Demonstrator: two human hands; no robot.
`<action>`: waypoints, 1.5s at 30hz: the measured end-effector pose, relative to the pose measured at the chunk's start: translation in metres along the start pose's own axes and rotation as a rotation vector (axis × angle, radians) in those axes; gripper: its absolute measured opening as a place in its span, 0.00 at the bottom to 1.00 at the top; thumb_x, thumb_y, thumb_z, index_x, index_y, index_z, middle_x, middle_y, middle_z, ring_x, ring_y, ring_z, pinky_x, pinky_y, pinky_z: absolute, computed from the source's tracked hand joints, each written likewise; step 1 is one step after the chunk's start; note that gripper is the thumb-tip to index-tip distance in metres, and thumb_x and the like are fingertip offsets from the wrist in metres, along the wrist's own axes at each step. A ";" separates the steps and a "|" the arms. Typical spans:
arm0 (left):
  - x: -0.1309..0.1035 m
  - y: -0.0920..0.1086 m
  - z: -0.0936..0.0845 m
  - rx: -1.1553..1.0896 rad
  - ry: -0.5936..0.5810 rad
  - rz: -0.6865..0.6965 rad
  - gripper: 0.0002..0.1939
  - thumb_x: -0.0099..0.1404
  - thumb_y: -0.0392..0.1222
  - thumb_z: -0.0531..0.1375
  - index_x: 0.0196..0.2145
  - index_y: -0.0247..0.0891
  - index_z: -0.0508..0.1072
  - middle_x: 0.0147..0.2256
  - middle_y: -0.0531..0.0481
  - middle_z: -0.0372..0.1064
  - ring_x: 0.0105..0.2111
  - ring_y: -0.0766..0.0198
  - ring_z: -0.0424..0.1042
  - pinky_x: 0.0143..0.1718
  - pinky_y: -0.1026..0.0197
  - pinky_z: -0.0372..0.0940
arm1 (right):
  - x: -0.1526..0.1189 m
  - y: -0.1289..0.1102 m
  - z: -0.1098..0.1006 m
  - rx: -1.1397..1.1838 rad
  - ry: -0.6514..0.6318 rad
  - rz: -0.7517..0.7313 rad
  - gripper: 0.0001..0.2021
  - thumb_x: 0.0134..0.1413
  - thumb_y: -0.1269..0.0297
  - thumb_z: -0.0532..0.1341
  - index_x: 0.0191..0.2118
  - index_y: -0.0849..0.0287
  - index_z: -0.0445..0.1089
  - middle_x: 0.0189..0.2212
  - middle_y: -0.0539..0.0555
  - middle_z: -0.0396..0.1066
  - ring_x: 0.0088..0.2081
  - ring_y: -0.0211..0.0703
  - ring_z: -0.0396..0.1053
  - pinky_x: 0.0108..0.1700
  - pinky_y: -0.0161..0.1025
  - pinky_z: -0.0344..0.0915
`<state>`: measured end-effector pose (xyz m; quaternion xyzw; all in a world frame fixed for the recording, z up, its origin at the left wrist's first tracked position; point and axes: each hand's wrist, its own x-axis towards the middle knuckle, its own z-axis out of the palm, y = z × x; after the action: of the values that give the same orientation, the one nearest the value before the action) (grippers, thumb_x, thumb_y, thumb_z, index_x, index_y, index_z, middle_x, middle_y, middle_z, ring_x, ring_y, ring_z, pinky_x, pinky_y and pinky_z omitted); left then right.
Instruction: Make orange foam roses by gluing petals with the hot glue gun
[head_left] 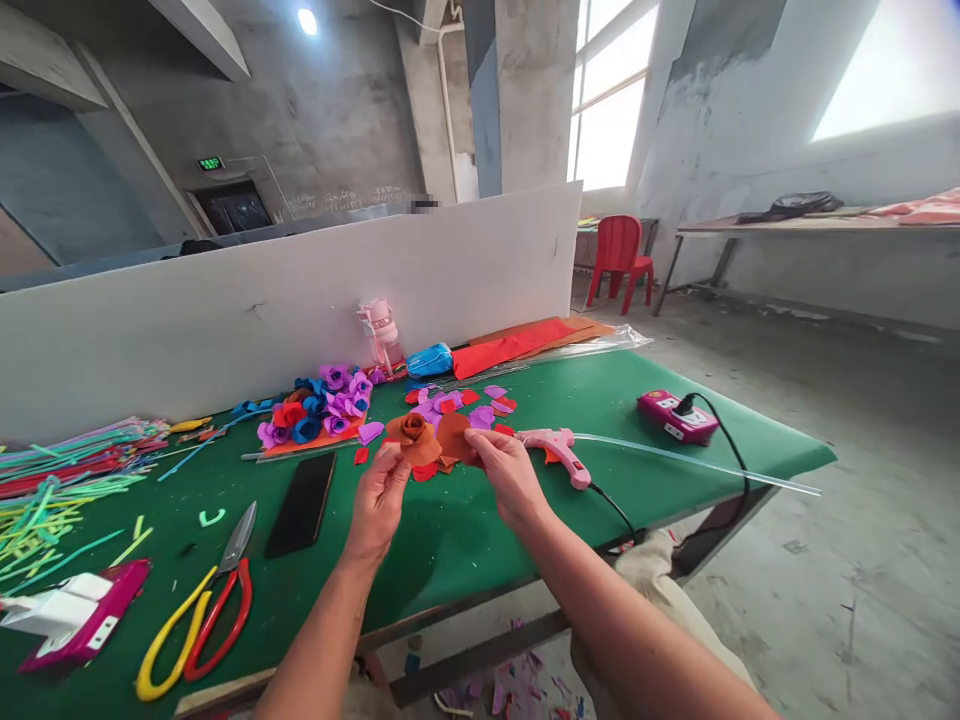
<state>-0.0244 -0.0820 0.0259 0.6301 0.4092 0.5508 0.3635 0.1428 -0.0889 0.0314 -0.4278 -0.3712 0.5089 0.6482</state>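
Note:
Between the fingertips of my left hand [381,495] is a brown paper flower [413,432] with a rolled centre and spread outer petals. My right hand [504,470] pinches a loose brown paper petal [453,438], held close beside the flower's right side. Just right of that hand a pink glue gun [559,452] lies on the green table, a long clear glue stick [697,463] running out of its back. Purple and red paper petals [439,405] are scattered behind my hands. Finished paper flowers [330,400] in purple, blue and red are heaped to the left.
Scissors [217,600] and a black phone [301,505] lie left of my hands. Coloured pipe cleaners [67,490] pile up at far left above a power strip [90,615]. Another power strip [679,416] sits at right. A pink bottle [381,335] stands by the white partition [300,300].

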 end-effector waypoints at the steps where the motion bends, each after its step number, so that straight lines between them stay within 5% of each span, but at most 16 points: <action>1: -0.001 0.001 0.001 -0.002 -0.008 -0.010 0.14 0.59 0.51 0.61 0.35 0.37 0.76 0.35 0.48 0.71 0.37 0.63 0.67 0.39 0.64 0.62 | 0.001 -0.001 -0.002 -0.011 0.009 -0.017 0.16 0.43 0.53 0.62 0.18 0.60 0.67 0.16 0.47 0.61 0.24 0.36 0.57 0.29 0.35 0.53; 5: -0.008 0.008 0.013 -0.192 -0.104 -0.173 0.14 0.61 0.50 0.60 0.34 0.36 0.75 0.26 0.53 0.67 0.20 0.74 0.57 0.21 0.69 0.53 | 0.002 -0.008 -0.008 -0.049 0.047 -0.097 0.16 0.44 0.53 0.61 0.17 0.60 0.67 0.16 0.47 0.60 0.24 0.36 0.56 0.28 0.34 0.53; 11: -0.016 0.010 0.030 -0.423 -0.164 -0.367 0.13 0.58 0.49 0.63 0.33 0.35 0.73 0.23 0.54 0.66 0.16 0.75 0.58 0.17 0.69 0.53 | -0.005 -0.020 -0.007 -0.084 0.020 -0.140 0.18 0.48 0.55 0.56 0.15 0.58 0.54 0.15 0.44 0.47 0.22 0.33 0.44 0.24 0.34 0.43; 14: -0.016 0.007 0.032 -0.390 -0.168 -0.342 0.13 0.59 0.49 0.62 0.34 0.35 0.74 0.24 0.53 0.67 0.17 0.74 0.60 0.17 0.69 0.56 | -0.007 -0.021 -0.007 -0.119 0.023 -0.135 0.19 0.49 0.55 0.55 0.15 0.57 0.51 0.15 0.44 0.46 0.22 0.33 0.43 0.24 0.34 0.41; 23: -0.017 0.002 0.036 -0.101 -0.139 -0.148 0.13 0.62 0.48 0.59 0.31 0.34 0.74 0.26 0.52 0.69 0.17 0.74 0.62 0.20 0.67 0.59 | -0.005 -0.016 -0.008 -0.086 -0.025 -0.107 0.16 0.48 0.54 0.56 0.18 0.60 0.62 0.17 0.47 0.58 0.24 0.35 0.54 0.28 0.33 0.51; 27: -0.017 0.008 0.039 -0.138 -0.152 -0.215 0.13 0.61 0.48 0.60 0.30 0.34 0.72 0.23 0.54 0.68 0.15 0.74 0.61 0.17 0.68 0.57 | -0.005 -0.016 -0.008 0.024 -0.119 -0.010 0.16 0.43 0.53 0.58 0.18 0.60 0.63 0.18 0.48 0.62 0.24 0.35 0.57 0.29 0.33 0.55; 32: -0.018 0.016 0.042 -0.261 -0.200 -0.371 0.14 0.57 0.49 0.63 0.32 0.33 0.72 0.21 0.55 0.66 0.12 0.76 0.56 0.12 0.69 0.52 | -0.004 -0.012 -0.009 0.056 -0.074 0.078 0.15 0.39 0.55 0.60 0.15 0.59 0.61 0.16 0.46 0.61 0.21 0.33 0.56 0.27 0.33 0.53; 45: -0.019 0.017 0.043 -0.252 -0.225 -0.400 0.14 0.56 0.49 0.63 0.32 0.33 0.72 0.20 0.55 0.66 0.11 0.76 0.56 0.11 0.69 0.52 | -0.005 -0.015 -0.005 0.083 -0.013 0.141 0.11 0.42 0.59 0.60 0.18 0.61 0.68 0.16 0.48 0.66 0.21 0.33 0.62 0.28 0.33 0.57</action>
<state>0.0190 -0.1061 0.0282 0.5440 0.4106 0.4410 0.5839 0.1517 -0.0963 0.0427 -0.4223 -0.3230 0.5709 0.6256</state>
